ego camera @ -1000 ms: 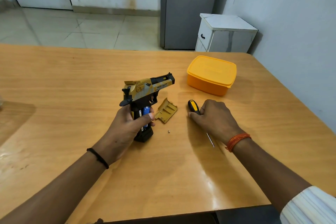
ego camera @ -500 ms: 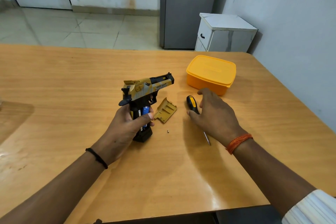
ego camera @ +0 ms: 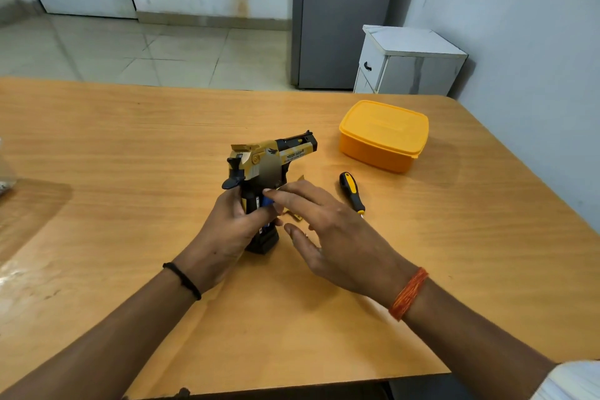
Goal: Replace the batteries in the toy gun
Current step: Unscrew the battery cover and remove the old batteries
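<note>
A gold and black toy gun (ego camera: 269,162) stands upright near the middle of the wooden table (ego camera: 130,146), barrel pointing right. My left hand (ego camera: 227,230) grips its handle, where a blue battery (ego camera: 267,203) shows in the uncovered compartment. My right hand (ego camera: 324,230) hovers just right of the handle with fingers straight, its fingertips reaching the battery. The gold battery cover (ego camera: 297,179) lies on the table behind my right hand, mostly hidden. A yellow and black screwdriver (ego camera: 352,193) lies on the table to the right, untouched.
A closed orange plastic box (ego camera: 383,135) sits at the table's back right. Beyond the table stand a small white cabinet (ego camera: 409,62) and a grey fridge (ego camera: 341,16). A clear object (ego camera: 5,172) pokes in at the left edge.
My right hand left the screwdriver on the table and moved left to the gun's handle. The left hand and gun stayed roughly in place.
</note>
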